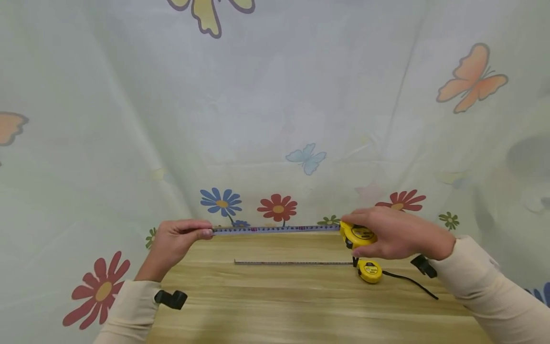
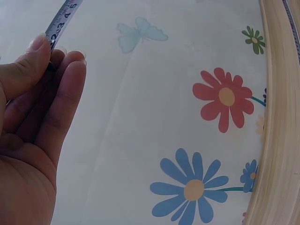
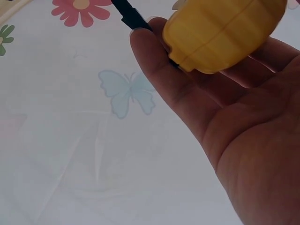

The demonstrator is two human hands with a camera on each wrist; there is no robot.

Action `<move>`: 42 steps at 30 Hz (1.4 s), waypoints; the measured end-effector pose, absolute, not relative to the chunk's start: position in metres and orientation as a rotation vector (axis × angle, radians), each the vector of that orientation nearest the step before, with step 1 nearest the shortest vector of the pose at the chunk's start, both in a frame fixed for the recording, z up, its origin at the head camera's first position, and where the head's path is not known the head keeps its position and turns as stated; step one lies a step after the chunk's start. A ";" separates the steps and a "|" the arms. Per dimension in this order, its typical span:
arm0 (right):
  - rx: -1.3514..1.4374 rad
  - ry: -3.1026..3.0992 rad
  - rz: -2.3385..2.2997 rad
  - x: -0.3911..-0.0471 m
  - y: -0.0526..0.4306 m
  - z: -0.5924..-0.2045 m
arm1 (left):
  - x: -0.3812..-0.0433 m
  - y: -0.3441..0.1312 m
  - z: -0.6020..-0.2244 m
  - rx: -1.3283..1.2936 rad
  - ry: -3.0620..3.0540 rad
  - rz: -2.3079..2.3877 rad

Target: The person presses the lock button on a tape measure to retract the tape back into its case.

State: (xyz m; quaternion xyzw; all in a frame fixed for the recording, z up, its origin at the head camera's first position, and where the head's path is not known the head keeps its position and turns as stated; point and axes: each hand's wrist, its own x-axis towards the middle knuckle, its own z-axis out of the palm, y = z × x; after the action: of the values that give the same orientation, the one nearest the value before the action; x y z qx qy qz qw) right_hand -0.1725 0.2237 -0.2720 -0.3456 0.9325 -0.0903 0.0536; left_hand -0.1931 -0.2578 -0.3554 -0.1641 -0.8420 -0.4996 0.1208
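A yellow tape measure (image 1: pixel 361 234) is held up in my right hand (image 1: pixel 397 233), which grips its case between thumb and fingers. Its printed blade (image 1: pixel 277 230) stretches left, about level, to my left hand (image 1: pixel 174 243), whose thumb and fingers pinch the end. That pinch hides the blade's tip; in the left wrist view the low numbers on the blade (image 2: pixel 63 21) show just above the thumb. In the right wrist view the plain underside of the yellow case (image 3: pixel 225 35) sits against my fingers, with a dark strip of blade (image 3: pixel 131 14) running out past the fingertips.
A second yellow tape measure (image 1: pixel 369 271) lies on the wood-grain table (image 1: pixel 275 306), its narrow blade (image 1: pixel 292 263) drawn out to the left and its black strap (image 1: pixel 412 281) trailing right. Behind the table hangs a pale curtain (image 1: pixel 275 105) printed with flowers and butterflies.
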 end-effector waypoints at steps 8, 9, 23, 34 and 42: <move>-1.039 2.853 -0.267 -0.173 0.224 -0.271 | -0.194 -0.254 -0.351 -0.504 -2.443 -1.466; -1.041 2.852 -0.264 -0.173 0.224 -0.271 | -0.194 -0.254 -0.351 -0.502 -2.445 -1.467; -1.048 2.833 -0.283 -0.176 0.223 -0.269 | -0.197 -0.255 -0.350 -0.541 -2.438 -1.502; -1.033 2.812 -0.307 -0.177 0.219 -0.268 | -0.198 -0.255 -0.351 -0.556 -2.424 -1.519; -1.075 2.809 -0.307 -0.179 0.216 -0.269 | -0.197 -0.256 -0.352 -0.519 -2.452 -1.497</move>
State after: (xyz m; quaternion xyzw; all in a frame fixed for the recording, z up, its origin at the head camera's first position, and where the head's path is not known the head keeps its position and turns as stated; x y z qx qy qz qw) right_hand -0.1786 0.2164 -0.2686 -0.3548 0.9275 -0.1013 0.0592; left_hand -0.1975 -0.2556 -0.3523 -0.1767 -0.8348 -0.5096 0.1107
